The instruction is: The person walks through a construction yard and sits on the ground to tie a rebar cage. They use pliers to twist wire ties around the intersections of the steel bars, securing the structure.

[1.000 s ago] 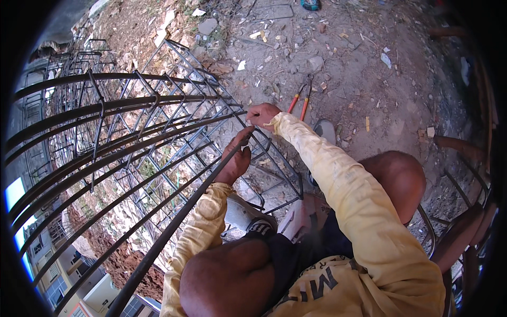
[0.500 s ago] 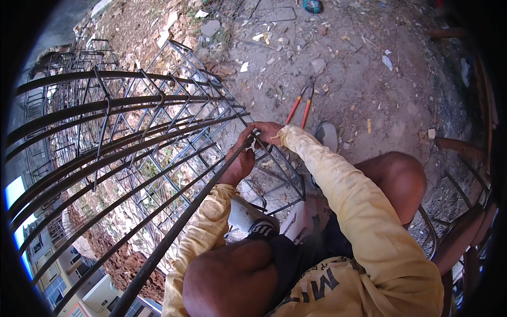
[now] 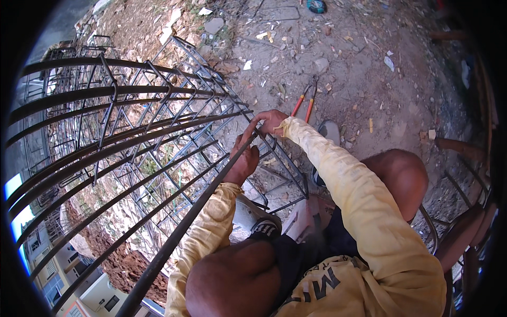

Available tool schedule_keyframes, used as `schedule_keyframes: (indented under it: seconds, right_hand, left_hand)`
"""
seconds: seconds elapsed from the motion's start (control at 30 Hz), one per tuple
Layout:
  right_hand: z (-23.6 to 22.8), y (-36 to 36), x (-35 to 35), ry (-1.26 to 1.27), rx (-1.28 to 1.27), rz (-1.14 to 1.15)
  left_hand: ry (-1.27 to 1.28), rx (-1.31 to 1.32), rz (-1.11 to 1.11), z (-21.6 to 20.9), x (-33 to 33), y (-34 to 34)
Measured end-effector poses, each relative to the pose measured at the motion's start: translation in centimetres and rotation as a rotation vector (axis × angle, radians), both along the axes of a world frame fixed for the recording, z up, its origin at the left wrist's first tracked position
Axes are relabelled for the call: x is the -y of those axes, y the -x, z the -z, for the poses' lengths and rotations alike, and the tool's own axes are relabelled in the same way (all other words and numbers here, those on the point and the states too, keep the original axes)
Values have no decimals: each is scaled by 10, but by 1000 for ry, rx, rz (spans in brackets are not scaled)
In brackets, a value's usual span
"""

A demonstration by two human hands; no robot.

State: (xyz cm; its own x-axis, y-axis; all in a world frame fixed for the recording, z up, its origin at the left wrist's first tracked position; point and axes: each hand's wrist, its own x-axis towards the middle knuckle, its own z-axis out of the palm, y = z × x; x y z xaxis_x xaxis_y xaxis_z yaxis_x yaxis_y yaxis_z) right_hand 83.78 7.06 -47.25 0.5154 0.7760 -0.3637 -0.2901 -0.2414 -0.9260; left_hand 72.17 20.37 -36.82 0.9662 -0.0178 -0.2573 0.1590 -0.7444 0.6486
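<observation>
My left hand point(image 3: 244, 165) is closed at the end of a long dark rebar point(image 3: 191, 211), its fingers reaching behind the bar and its thumb on the near side. My right hand point(image 3: 272, 121) is at the same spot, fingers bent and pressed together where the bar meets a corner of a square steel stirrup point(image 3: 289, 168). What those fingers pinch is too small to make out. The stirrup is one of several at the end of a rebar cage point(image 3: 174, 91), whose long bars run off to the left.
Bolt cutters point(image 3: 305, 101) with red-orange handles lie on the dirt beyond my right hand. A teal round object point(image 3: 316, 6) lies farther off. More rebar cages point(image 3: 63, 79) are stacked at left. Dark curved metal and wooden pieces point(image 3: 459, 227) stand at right, beside my knee.
My hands remain at the rebar end and the stirrup corner. The left hand's fingers have stretched upward a little, towards the right hand. The view has shifted slightly.
</observation>
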Motion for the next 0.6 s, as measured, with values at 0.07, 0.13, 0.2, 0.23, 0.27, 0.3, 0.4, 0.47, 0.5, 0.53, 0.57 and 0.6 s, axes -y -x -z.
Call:
schedule_keyframes:
  seconds: [0.07, 0.13, 0.2, 0.23, 0.27, 0.3, 0.4, 0.47, 0.5, 0.53, 0.57, 0.6]
  right_hand:
    - [-8, -1, 0, 128, 77, -64]
    - [-14, -2, 2, 193, 85, -122]
    - [-18, 2, 16, 199, 16, -170]
    - [-17, 4, 19, 193, 15, -158]
    - [-17, 6, 21, 187, 14, -147]
    - [-21, 9, 20, 177, 8, -140]
    - [-29, 16, 22, 224, -7, -88]
    - [-33, 21, 20, 272, 96, -65]
    - [-36, 23, 18, 296, 215, -65]
    - [-38, 24, 16, 319, 335, -66]
    - [-39, 23, 14, 363, 343, -90]
    - [-42, 22, 12, 407, 352, -114]
  left_hand:
    - [-5, 39, 16, -1, 0, 1]
    - [-15, 75, 22, 0, -3, 1]
    - [-23, 101, 20, 2, -4, 3]
    - [4, 119, 25, 5, -4, 2]
    - [31, 136, 29, 8, -4, 1]
    - [55, 148, 30, 7, -4, 1]
    - [104, 100, 4, 4, -4, 1]
    - [73, 81, 9, 2, -4, 1]
    - [59, 75, 12, 3, -4, 1]
    - [46, 75, 17, 3, -5, 1]
    - [33, 75, 22, 4, -6, 2]
    - [20, 75, 26, 4, -6, 1]
